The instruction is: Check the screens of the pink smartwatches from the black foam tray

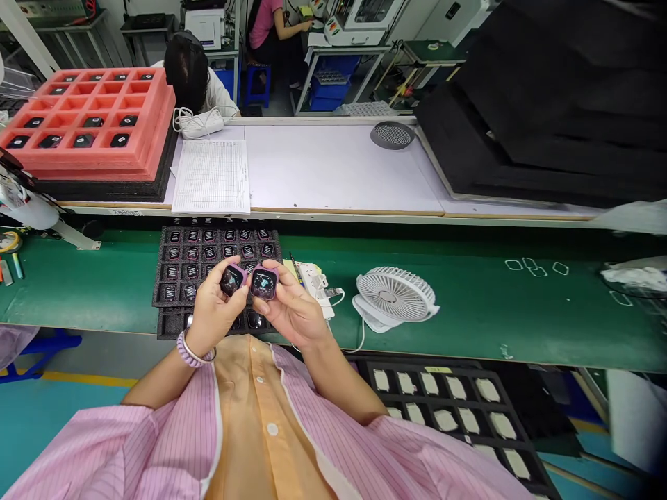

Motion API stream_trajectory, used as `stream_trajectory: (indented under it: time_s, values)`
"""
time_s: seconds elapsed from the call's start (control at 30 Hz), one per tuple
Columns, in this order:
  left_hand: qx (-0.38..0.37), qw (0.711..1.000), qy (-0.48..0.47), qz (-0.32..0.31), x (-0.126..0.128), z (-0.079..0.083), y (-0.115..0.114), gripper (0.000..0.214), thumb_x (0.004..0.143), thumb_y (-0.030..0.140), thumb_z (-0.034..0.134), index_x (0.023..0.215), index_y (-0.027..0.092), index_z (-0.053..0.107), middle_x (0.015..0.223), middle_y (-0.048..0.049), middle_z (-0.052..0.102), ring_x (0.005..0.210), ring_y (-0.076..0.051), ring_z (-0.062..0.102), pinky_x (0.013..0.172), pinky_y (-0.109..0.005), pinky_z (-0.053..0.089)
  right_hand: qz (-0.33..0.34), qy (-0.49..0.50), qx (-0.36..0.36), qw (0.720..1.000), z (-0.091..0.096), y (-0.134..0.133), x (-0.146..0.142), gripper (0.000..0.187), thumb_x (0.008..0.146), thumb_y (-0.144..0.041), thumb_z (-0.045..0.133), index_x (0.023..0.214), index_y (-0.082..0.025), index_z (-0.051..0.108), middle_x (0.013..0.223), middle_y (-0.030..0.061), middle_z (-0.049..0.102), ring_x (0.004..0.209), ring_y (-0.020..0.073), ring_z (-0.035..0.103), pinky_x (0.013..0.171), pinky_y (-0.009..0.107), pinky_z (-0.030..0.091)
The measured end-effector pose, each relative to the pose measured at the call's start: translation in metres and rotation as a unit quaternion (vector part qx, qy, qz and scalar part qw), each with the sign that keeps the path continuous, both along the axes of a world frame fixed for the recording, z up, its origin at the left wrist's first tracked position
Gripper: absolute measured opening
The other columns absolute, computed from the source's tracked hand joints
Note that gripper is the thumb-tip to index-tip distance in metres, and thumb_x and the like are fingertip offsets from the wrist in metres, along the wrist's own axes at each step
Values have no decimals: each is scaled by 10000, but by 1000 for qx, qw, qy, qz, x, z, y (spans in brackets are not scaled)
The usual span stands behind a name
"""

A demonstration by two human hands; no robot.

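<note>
My left hand grips a small square pink-edged watch body with a lit screen. My right hand grips a second pink watch body, its screen also lit. Both are held side by side, nearly touching, just above a black foam tray filled with several similar watch bodies on the green belt. A beaded bracelet circles my left wrist.
A white desk fan lies to the right of my hands, with a white power strip beside it. A second black tray with white pieces sits below right. Red foam trays, a paper sheet and black foam sheets lie beyond. Other people work at the back.
</note>
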State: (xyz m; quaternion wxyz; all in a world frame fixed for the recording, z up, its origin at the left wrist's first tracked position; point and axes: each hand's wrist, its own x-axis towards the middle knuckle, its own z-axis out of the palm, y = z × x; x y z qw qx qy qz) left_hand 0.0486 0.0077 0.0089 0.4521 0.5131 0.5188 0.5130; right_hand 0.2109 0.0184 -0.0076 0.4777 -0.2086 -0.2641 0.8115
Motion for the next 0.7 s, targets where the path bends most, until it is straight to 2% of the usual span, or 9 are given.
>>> stream_trajectory:
  time_s: [0.17,0.37,0.53,0.63,0.7]
  values:
    - [0,1000,6,5,0,0,0,488,825,300,716,1286,154,643,1028,-59,715,890,-161,677,850,-271,576,1,8,8,1000,-2,0,1,468,804,-419,944,1163,-309,665,981,7,663,670,141,540,661,286,436]
    - [-6,1000,-11,-1,1,0,-3,507,834,322,720,1308,166,628,1052,-62,711,922,-176,677,871,-287,572,4,-22,19,1000,-4,-2,2,526,809,-480,913,1223,-322,628,975,14,649,676,161,528,666,312,443]
    - [-15,1000,-1,0,-1,-5,2,485,811,327,727,1265,173,650,1088,-70,708,965,-193,676,924,-316,561,-3,-23,22,1000,-6,0,1,486,814,-458,911,1188,-297,646,981,20,679,679,155,546,670,303,462]
    - [-32,999,-24,9,-4,-8,6,517,768,298,765,1253,171,641,1213,-96,687,1096,-206,656,969,-312,544,3,-31,16,999,-5,5,5,527,855,-432,887,1290,-287,628,1002,31,722,720,162,607,707,300,497]
    - [-57,997,-53,4,-6,-7,7,571,745,280,798,1280,175,628,1249,-98,673,1039,-185,655,864,-276,554,3,-46,13,999,-3,7,10,546,897,-413,841,1362,-277,589,1035,50,746,761,178,648,745,318,529]
